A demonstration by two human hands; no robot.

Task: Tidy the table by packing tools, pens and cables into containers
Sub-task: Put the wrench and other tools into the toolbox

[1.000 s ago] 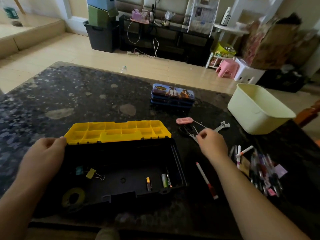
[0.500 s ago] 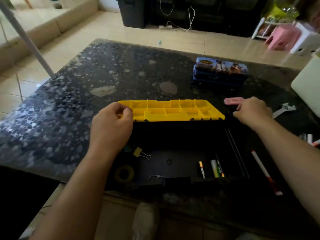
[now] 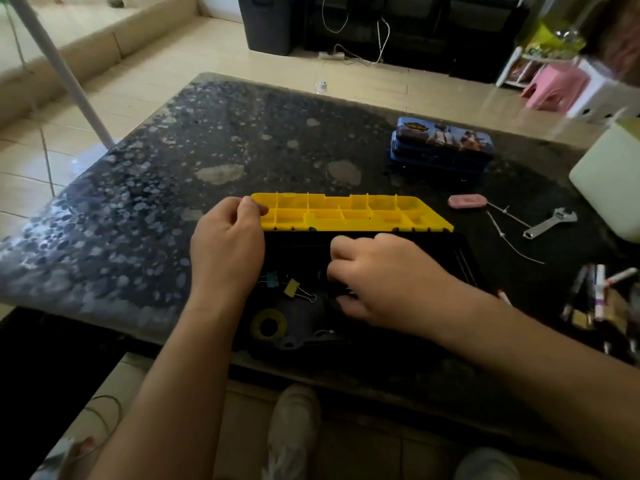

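1. The left hand [image 3: 227, 251] reached from the near side with its wrist straight. Its curled fingers and thumb grasped the left corner of the yellow lid [image 3: 349, 213].
2. This lid lay open on the far side of the black toolbox [image 3: 464, 265], which stood at the near edge of the table [image 3: 138, 202].
3. The right hand [image 3: 384, 278] was low inside the toolbox, palm down and fingers bent downward. I cannot tell whether it grasped anything.
4. To the right, a wrench [image 3: 550, 223] and pens [image 3: 599, 296] lay on the table.
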